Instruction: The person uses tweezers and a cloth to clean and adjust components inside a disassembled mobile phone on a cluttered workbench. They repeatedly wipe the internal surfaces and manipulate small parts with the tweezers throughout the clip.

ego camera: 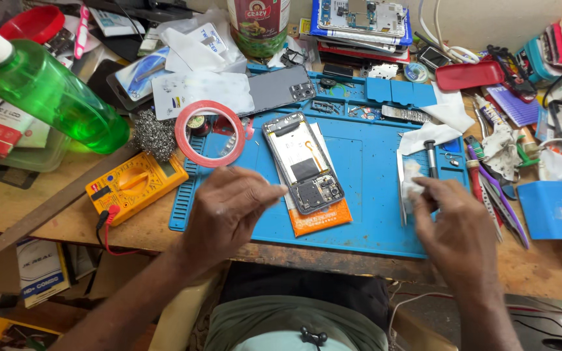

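Opened phone (302, 162) lies back-up on an orange pouch (320, 218) in the middle of your blue work mat (365, 162). From the left: green bottle (47, 91), yellow multimeter (136, 185), red tape ring (211, 133). Your left hand (226, 208) hovers beside the phone's lower edge, fingers loosely curled (grasping nothing visible). Your right hand (453, 224) pinches a white tissue (412, 179) near the screwdriver (431, 157).

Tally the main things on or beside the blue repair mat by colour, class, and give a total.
Blue: 1, repair mat
Green: 1, squeeze bottle
Yellow: 1, multimeter
Red: 1, tape roll
Grey: 1, opened phone
Total: 5
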